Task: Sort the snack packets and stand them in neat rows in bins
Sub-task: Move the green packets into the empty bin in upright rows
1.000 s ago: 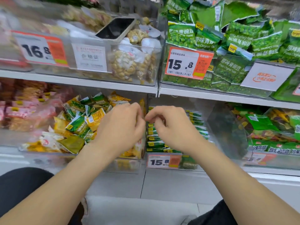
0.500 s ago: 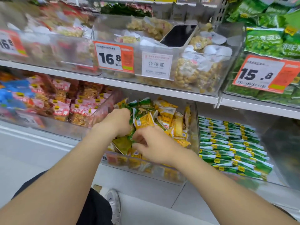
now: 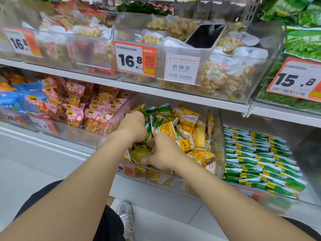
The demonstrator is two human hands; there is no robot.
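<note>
Fingers — left hand, right hand curled into loose packets, grip unclear | tidy green rows beside

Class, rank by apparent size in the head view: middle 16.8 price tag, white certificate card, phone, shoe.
16.8 price tag
certificate card
then phone and shoe, too alike to rank, the shoe partly hidden

Left hand: fingertips buried among packets, grip unreadable. Right hand: fingers curled under, tips out of sight; what they hold is unclear. Bin front tag, at the bin's 7 o'clock: digits mostly behind the left forearm. Left 16.8 tag, 10 o'clock, and 15.8 tag, 3 o'clock: both cut by the frame edge. Card: small print too small to read. Low tags, 9 o'clock: blurred. Shoe, 6 o'clock: runs off the bottom edge.
</note>
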